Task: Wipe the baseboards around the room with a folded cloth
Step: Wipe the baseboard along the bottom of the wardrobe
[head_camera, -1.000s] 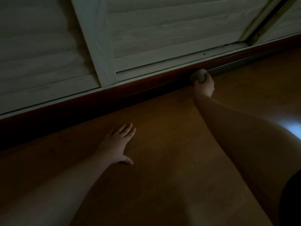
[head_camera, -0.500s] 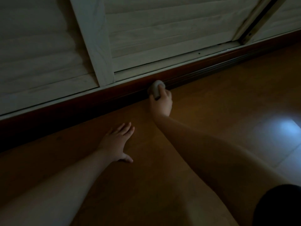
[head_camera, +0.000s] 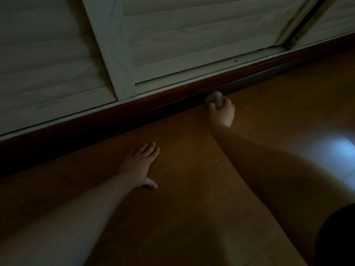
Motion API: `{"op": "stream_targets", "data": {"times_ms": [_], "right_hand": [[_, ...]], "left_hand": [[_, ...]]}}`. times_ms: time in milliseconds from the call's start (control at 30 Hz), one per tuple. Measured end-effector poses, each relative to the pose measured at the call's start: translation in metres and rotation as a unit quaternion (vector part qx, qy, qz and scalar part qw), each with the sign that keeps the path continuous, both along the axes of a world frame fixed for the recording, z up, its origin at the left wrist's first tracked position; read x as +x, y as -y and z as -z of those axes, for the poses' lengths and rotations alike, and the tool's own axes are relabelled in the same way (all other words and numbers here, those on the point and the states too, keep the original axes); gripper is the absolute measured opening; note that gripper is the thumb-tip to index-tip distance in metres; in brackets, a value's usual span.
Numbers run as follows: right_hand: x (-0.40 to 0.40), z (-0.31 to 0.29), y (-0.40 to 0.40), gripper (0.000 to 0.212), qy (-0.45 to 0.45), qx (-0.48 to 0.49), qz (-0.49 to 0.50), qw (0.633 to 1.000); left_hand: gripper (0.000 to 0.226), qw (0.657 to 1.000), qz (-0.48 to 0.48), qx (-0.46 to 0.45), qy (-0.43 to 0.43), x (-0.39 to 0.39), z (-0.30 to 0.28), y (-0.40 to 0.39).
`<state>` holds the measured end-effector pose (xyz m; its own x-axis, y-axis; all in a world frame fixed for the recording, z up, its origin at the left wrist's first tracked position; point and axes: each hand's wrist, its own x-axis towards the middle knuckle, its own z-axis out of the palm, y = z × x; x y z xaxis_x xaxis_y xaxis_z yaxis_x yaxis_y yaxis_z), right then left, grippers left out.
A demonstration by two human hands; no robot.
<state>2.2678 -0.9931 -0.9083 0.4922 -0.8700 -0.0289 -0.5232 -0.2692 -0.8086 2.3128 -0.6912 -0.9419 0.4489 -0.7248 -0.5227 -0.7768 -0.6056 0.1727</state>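
Your fingers (head_camera: 227, 104) on the right hand (head_camera: 222, 114) are curled tight around a small pale wad of cloth (head_camera: 214, 98), the thumb on its near-left side and the other fingers wrapped over its right side, so only the rounded top of the wad shows. The cloth is pressed against the dark reddish-brown baseboard (head_camera: 153, 100), right where the baseboard meets the floor (head_camera: 182, 189). In this dim light you cannot make out how the cloth is folded.

Your right forearm runs back from that hand toward the lower right corner, where a dark sleeve or garment edge (head_camera: 336, 237) shows.

Your left hand (head_camera: 141, 167) lies flat on the floor, palm down, fingers stretched out and slightly spread, thumb angled off to the near right. It holds nothing and sits well apart from the baseboard and from the cloth.

The baseboard crosses the view on a diagonal, low at the left and rising to the right. Just above it stand pale slatted doors (head_camera: 192, 35) with a light upright frame piece (head_camera: 113, 54) between two panels, and a metal track (head_camera: 299, 25) at the upper right. A bluish patch of light (head_camera: 336, 150) reflects off the floor at the right edge.
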Motion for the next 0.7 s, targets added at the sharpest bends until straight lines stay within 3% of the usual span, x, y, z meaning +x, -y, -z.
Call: {"op": "stream_targets", "data": {"times_ms": [167, 300, 500, 700], "right_hand": [[0.004, 0.007, 0.05, 0.054, 0.018, 0.072, 0.071, 0.995], [0.029, 0.003, 0.054, 0.055, 0.032, 0.13, 0.073, 0.988], [0.039, 0.006, -0.017, 0.057, 0.051, 0.17, 0.053, 0.983], [0.027, 0.023, -0.118, 0.058, 0.053, 0.219, -0.073, 0.972]], "left_hand": [[0.134, 1.0, -0.006, -0.004, 0.0, -0.002, 0.003, 0.0], [0.135, 1.0, -0.016, -0.012, -0.004, -0.002, 0.006, -0.001], [0.136, 1.0, -0.015, -0.019, -0.001, 0.0, 0.011, -0.004], [0.134, 1.0, 0.002, -0.014, 0.008, 0.002, 0.01, -0.003]]}}
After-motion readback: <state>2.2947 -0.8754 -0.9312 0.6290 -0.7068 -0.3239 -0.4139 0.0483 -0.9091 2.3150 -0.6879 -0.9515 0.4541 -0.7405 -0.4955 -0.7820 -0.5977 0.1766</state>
